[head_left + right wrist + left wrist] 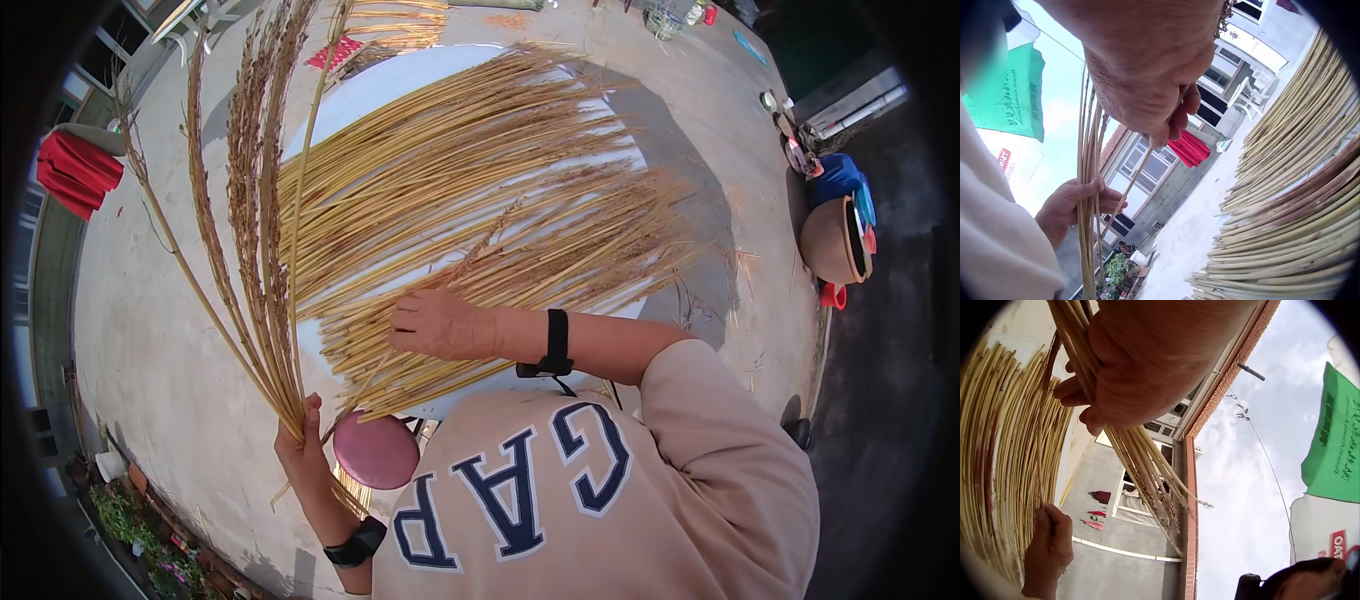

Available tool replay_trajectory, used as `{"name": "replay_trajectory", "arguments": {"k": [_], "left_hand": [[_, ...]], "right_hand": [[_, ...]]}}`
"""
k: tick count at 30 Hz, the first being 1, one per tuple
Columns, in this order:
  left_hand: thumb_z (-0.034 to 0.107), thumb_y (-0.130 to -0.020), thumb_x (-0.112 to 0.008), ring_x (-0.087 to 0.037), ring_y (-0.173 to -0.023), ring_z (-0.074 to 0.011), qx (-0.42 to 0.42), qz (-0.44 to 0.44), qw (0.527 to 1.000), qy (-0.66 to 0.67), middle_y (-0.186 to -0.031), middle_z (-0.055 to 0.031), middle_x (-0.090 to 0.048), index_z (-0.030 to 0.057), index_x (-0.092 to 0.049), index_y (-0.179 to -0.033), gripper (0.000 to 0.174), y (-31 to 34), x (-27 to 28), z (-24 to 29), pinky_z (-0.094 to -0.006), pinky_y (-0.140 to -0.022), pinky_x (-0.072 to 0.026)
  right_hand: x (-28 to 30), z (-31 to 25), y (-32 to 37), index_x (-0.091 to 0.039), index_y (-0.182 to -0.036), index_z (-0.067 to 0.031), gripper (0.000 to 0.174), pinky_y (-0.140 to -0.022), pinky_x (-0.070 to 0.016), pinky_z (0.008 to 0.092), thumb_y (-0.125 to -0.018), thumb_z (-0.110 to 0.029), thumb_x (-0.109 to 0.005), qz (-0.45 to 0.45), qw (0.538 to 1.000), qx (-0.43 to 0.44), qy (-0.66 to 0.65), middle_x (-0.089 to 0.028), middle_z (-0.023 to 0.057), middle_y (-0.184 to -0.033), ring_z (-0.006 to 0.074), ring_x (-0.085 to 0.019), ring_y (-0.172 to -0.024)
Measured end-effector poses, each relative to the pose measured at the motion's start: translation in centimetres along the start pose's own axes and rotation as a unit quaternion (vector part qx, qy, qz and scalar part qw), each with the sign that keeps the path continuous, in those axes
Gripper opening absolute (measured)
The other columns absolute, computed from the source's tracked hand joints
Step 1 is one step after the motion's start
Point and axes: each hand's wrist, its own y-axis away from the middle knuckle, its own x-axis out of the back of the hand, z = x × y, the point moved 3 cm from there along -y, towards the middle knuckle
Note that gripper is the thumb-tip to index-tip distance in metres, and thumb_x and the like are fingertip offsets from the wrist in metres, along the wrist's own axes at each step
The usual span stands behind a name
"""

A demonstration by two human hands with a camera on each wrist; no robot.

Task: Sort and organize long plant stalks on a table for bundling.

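My left hand grips a small bundle of dried stalks near their lower ends, fingers and thumb wrapped round them. Brown, bushy seed heads top the bundle, which stands up and fans out. My right hand is over the near edge of the laid-out stalks. Between its thumb and fingers it pinches a single stalk, which slants down toward the left hand. In the left wrist view, this stalk runs from the pinching right hand up to the bundle.
Rows of stalks cover most of a round white table, seed heads toward the right. A pink round stool stands by the near edge. Red cloth hangs at the left; pots line the right side. Plants grow at lower left.
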Motion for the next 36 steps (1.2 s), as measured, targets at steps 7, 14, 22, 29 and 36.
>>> {"name": "replay_trajectory", "arguments": {"k": [7,14,22,29,36], "left_hand": [[0.004,-0.084,-0.050,-0.048,-0.057,-0.0076,0.097,-0.201,0.975,-0.018,-0.067,-0.0029,-0.053,-0.0004,-0.054,-0.096,0.013,0.5,-4.5,-0.1,-0.0210,-0.053,-0.0409],[0.001,-0.081,-0.048,-0.045,-0.051,-0.0063,0.089,-0.181,0.979,-0.020,-0.064,-0.0023,-0.052,0.0007,-0.054,-0.095,0.015,0.8,-4.5,-0.3,-0.0210,-0.046,-0.0391],[0.000,-0.081,-0.050,-0.044,-0.054,-0.0062,0.070,-0.025,0.995,-0.073,-0.063,-0.0009,-0.049,0.0010,-0.053,-0.084,0.005,1.0,1.3,-2.0,-0.0215,-0.049,-0.0364],[0.005,-0.083,-0.052,-0.035,-0.047,-0.0017,0.091,0.107,0.990,0.014,-0.059,0.0005,-0.048,0.0026,-0.053,-0.086,0.004,3.1,5.7,-3.6,-0.0166,-0.044,-0.0236],[0.004,-0.082,-0.053,-0.037,-0.049,-0.0025,0.070,0.172,0.981,0.062,-0.059,0.0002,-0.048,0.0021,-0.054,-0.088,0.006,4.3,7.1,-3.4,-0.0164,-0.044,-0.0243]], "right_hand": [[2.4,0.5,1.0,-0.054,-0.077,-0.0079,0.014,-0.074,-0.0415,0.0340,-0.065,-0.012,-0.055,0.084,0.996,0.008,0.012,-0.045,0.0040,-0.072,0.0210,-0.048,-0.074],[2.8,2.3,1.8,-0.055,-0.079,-0.0075,0.017,-0.080,-0.0424,0.0374,-0.064,-0.012,-0.057,0.094,0.995,-0.012,0.033,-0.049,0.0035,-0.077,0.0221,-0.049,-0.078],[3.4,9.8,2.9,-0.059,-0.086,-0.0073,0.015,-0.081,-0.0443,0.0415,-0.072,-0.004,-0.060,0.279,0.918,-0.275,0.068,-0.054,0.0093,-0.090,0.0280,-0.052,-0.087],[-7.9,16.3,10.4,-0.060,-0.083,-0.0082,0.012,-0.069,-0.0452,0.0405,-0.072,-0.006,-0.063,-0.126,0.925,-0.356,0.032,-0.053,0.0090,-0.085,0.0295,-0.052,-0.086],[-9.3,15.9,10.5,-0.059,-0.090,-0.0102,0.019,-0.077,-0.0413,0.0417,-0.071,-0.008,-0.064,-0.147,0.916,-0.355,0.118,-0.052,0.0094,-0.088,0.0280,-0.048,-0.093]]}}
